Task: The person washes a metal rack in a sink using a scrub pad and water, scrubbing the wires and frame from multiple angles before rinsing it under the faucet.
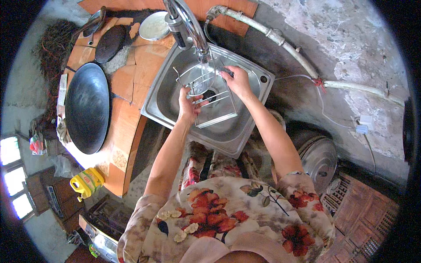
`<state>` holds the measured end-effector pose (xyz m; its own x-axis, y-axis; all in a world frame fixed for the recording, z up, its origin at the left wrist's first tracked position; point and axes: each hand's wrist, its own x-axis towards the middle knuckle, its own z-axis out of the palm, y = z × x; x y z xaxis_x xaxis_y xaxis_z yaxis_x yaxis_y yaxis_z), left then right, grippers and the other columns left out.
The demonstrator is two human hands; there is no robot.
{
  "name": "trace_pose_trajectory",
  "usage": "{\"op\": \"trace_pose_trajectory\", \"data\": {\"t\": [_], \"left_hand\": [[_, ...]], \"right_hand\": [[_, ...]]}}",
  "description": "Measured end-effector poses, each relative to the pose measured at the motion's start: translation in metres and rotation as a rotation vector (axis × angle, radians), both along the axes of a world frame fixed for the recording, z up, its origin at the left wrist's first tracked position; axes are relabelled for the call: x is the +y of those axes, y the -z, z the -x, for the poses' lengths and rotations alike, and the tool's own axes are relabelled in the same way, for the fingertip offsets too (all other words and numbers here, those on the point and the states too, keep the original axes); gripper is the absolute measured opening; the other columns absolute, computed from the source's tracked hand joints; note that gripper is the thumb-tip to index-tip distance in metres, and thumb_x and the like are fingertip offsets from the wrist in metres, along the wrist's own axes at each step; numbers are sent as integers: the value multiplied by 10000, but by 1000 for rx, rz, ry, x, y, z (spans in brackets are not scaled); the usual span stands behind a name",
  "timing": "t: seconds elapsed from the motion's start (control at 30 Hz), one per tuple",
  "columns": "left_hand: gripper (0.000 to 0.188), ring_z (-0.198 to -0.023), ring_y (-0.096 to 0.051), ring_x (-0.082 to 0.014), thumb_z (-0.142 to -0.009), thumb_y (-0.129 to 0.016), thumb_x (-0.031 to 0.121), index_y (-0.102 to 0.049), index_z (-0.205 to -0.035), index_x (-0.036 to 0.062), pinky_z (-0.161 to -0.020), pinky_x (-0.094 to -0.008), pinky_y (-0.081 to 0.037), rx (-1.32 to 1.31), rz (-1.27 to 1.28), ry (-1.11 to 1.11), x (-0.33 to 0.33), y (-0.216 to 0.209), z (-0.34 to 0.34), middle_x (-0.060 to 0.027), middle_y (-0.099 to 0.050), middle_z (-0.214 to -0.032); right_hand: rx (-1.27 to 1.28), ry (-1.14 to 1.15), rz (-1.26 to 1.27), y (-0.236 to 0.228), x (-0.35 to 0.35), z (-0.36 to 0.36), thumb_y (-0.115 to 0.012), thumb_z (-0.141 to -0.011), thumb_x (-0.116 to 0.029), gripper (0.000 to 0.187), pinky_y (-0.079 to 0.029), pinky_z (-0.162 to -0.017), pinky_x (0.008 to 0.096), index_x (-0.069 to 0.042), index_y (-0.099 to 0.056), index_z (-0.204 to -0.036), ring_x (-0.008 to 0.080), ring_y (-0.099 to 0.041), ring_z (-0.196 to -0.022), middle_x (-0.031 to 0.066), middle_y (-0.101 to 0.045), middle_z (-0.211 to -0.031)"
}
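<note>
Over the steel sink, my left hand grips a metal wire rack by its left side, fingers wrapped around the wires. My right hand is closed on a small dark grey scrubbing pad, pressed against the rack's right upper side. From the chrome faucet water runs down onto the rack between my hands. Beneath the rack the dark drain shows in the basin. My right fingertips are partly hidden behind the pad.
Left of the sink, a tiled counter carries a large black wok, a dark oval lid and a white bowl. A yellow jug is at the counter's near edge. A pipe runs along the right wall; a round metal lid lies below.
</note>
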<state>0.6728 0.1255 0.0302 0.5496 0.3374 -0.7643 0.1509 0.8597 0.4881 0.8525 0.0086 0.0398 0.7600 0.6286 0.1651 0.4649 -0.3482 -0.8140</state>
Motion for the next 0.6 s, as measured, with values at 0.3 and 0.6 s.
{"op": "trace_pose_trajectory", "data": {"t": [0.3,0.6], "left_hand": [[885,-558,-525,-144,-747,-591,356,-130,-1494,242,-418,-241,-325,-11,-584,106,-10,-24,-7,-63,-583,-899],[940,-665,-497,-146,-709,-672,411,-199,-1486,178,-608,-286,-413,170,-656,83,6,8,-4,-60,-599,-918]], "right_hand": [[-80,6,-90,6,-14,10,-676,-750,-37,286,-479,-657,373,-62,-669,-1036,283,-592,-704,152,-596,-815],[-176,-57,69,-72,-42,26,-652,-828,-172,276,-479,-754,418,-62,-621,-1080,339,-605,-845,148,-611,-893]]}}
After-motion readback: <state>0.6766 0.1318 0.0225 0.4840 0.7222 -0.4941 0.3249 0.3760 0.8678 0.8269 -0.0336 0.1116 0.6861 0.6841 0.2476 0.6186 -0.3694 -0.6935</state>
